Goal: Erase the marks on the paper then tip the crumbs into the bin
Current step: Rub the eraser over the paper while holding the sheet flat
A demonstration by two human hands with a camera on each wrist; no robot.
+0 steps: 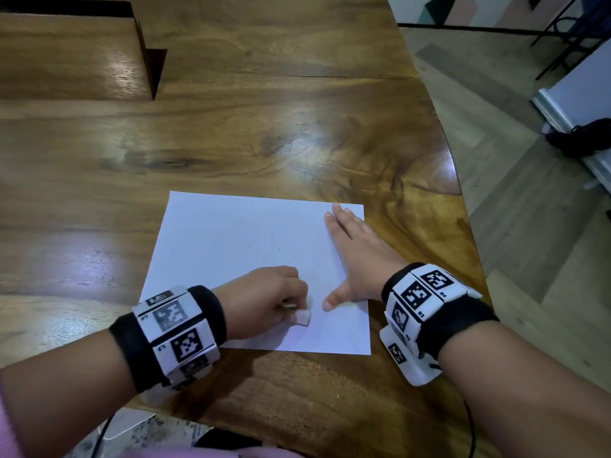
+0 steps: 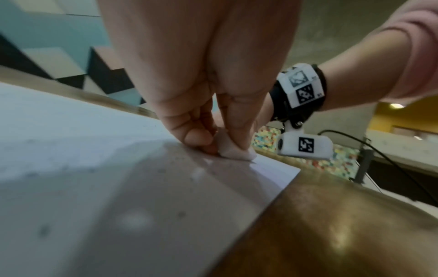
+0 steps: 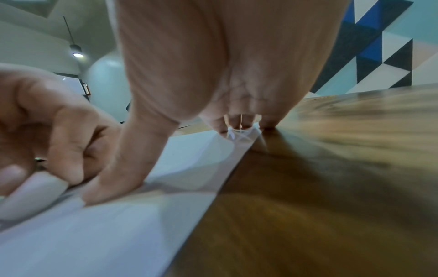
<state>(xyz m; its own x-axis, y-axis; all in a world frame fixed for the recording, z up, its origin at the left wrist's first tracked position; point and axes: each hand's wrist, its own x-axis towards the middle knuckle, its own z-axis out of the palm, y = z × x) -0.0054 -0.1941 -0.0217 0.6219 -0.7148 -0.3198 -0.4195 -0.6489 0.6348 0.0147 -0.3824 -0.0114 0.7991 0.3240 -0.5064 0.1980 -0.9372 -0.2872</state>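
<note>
A white sheet of paper (image 1: 238, 246) lies on the wooden table (image 1: 231, 133), near its front right corner. Small dark crumbs (image 1: 281, 251) are scattered across its middle. My left hand (image 1: 267, 300) pinches a small white eraser (image 1: 303, 317) and presses it on the paper's near part; the eraser (image 2: 237, 152) shows between thumb and fingers in the left wrist view. My right hand (image 1: 355, 252) lies flat with straight, spread fingers on the paper's right edge, its thumb (image 3: 113, 178) pressing the sheet (image 3: 118, 234). No bin is in view.
A raised wooden block or step (image 1: 72, 57) stands at the table's back left. The table's curved right edge (image 1: 463, 200) drops to a wood-pattern floor. A black cable (image 1: 471, 431) hangs below my right forearm.
</note>
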